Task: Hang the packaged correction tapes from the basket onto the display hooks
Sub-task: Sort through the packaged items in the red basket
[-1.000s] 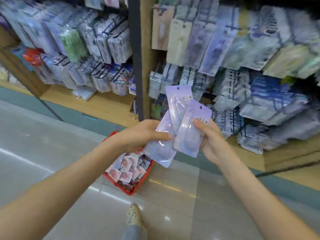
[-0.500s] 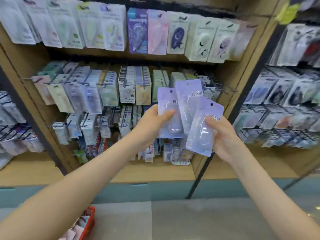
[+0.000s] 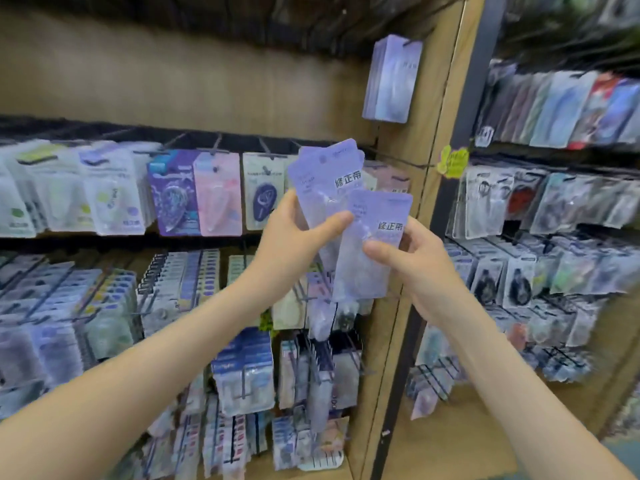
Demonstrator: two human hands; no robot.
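Note:
My left hand point(image 3: 294, 233) grips a fan of lilac correction tape packs point(image 3: 327, 178), thumb across their fronts. One more lilac pack point(image 3: 375, 237) is pinched by my right hand point(image 3: 412, 268) just to the right, overlapping the fan. Both hands are raised in front of the wooden display. Up and to the right, a small stack of matching lilac packs point(image 3: 391, 77) hangs on a hook point(image 3: 410, 43) on the top row. The basket is out of view.
Rows of hooks full of other packaged tapes point(image 3: 194, 192) cover the shelves left and below. A wooden upright point(image 3: 433, 140) and a dark post point(image 3: 474, 81) split this bay from another stocked bay point(image 3: 554, 202) on the right. A yellow tag point(image 3: 452, 161) sticks out from the upright.
My view has swung up and left along the display; the red basket dropped out of sight. Both hands rose with the packs, and the right hand's pack now sits lower against the fan.

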